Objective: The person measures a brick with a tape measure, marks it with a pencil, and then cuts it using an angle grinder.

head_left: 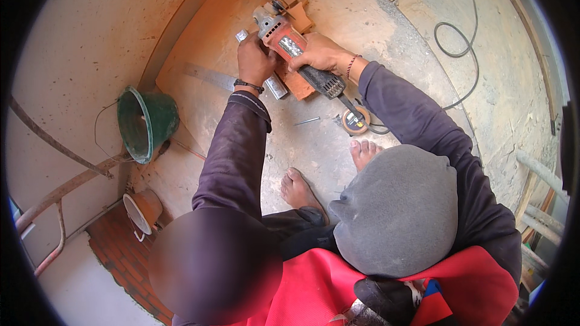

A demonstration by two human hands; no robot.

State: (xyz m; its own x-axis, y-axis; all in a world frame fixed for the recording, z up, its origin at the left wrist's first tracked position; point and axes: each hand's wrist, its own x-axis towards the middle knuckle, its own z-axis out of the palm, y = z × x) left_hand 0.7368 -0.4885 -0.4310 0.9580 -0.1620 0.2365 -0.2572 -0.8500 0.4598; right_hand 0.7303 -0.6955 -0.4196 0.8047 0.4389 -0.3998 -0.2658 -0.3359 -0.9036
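My right hand wraps round the red and black body of an angle grinder. The grinder's disc points away from me, over cut terracotta tile pieces. My left hand is closed on a silver metal bar, its thumb side close against the grinder. Under the bar and the grinder lies a terracotta tile. A flat metal ruler reaches out to the left from beneath my left wrist. The fingertips of my left hand are partly hidden.
Cut tile pieces lie at the far end. Nearer my bare feet are a round tape measure and a thin metal rod. A green bucket and an orange bucket lean at the left. A black cable loops on the right.
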